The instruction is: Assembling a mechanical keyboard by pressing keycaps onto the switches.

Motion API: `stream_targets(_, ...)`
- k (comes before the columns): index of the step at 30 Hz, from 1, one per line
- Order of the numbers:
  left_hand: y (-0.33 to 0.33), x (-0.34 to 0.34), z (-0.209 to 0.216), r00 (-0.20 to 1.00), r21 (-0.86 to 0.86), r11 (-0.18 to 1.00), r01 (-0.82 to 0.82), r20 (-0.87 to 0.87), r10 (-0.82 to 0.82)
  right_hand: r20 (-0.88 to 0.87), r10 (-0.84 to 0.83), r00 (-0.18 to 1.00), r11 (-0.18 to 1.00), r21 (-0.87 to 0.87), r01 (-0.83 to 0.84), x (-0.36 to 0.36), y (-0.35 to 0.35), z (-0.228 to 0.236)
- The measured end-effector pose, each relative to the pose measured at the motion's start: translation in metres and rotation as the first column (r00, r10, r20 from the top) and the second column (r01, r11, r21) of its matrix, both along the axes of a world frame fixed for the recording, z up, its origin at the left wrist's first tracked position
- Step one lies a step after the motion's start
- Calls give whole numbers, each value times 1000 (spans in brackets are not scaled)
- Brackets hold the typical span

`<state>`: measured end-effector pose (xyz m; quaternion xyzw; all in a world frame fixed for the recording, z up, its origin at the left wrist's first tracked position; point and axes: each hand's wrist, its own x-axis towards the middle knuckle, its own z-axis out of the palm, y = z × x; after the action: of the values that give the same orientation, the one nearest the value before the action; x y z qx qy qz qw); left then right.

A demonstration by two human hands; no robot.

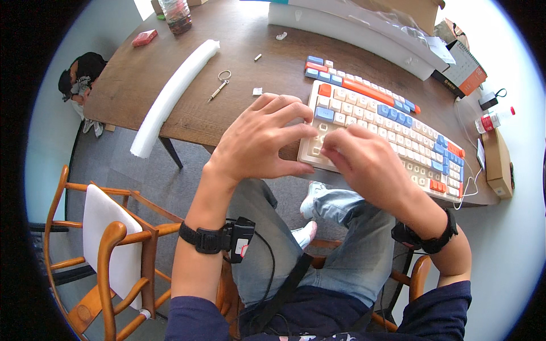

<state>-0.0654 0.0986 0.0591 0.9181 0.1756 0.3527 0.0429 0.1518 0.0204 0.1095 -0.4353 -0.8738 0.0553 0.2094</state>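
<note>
Table [244, 45]: brown wood
Left: bottle [178, 21], red packet [144, 37], white foam strip [173, 94]
Middle: small screwdriver [217, 91]
Right: keyboard [392, 132], loose keycaps [367, 90]

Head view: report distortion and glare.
Head view: the brown wooden table has bowed-looking edges; head view: the pale wall nearly whitens out at upper right; head view: the cream keyboard with blue and orange keycaps shows no strong glare.
</note>
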Motion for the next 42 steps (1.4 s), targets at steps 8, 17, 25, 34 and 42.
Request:
stream_targets(8,0,-4,-3,1000,-32,999,2,-21,-3,-236,-226,945,956,-239,169,-6,-4,35)
stream_targets(17,1,-2,-6,1000,-23,1000,5,7,-5,-53,-38,998,989,141,45,22,0,3)
stream_targets(25,1,-2,-4,1000,-40,999,-2,8,3,43,-7,999,987,159,0,7,14,-3)
stream_targets(34,1,-4,-1,1000,-33,999,17,14,-16,-77,-51,996,994,-99,43,0,10,34)
stream_targets(42,1,-2,-4,1000,-33,999,11,28,-10,44,-34,998,997,70,31,3,20,13)
